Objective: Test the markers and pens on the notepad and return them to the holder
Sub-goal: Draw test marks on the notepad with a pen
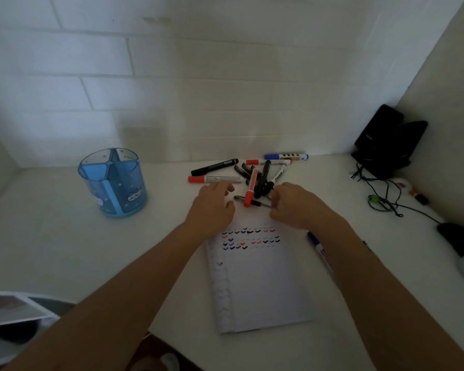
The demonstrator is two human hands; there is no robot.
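Observation:
A white notepad (pixel 263 285) lies on the desk, rows of small coloured ticks near its top. Beyond it sits a loose pile of markers and pens (pixel 255 178), red, black and blue. My left hand (pixel 212 207) rests flat at the pad's top left corner, fingers spread, just below a red-capped marker (pixel 214 179). My right hand (pixel 295 204) pinches the end of a thin dark pen (pixel 260 204) lying at the pile's near edge. A blue marker (pixel 318 246) lies beside the pad, under my right forearm. The blue divided holder (pixel 114 183) stands empty to the far left.
A black stand (pixel 386 140) with trailing cables (pixel 383 199) fills the right rear corner. A dark mouse-like object (pixel 460 239) sits at the right edge. White walls close the desk at back and sides. A framed picture (pixel 11 309) pokes in at lower left.

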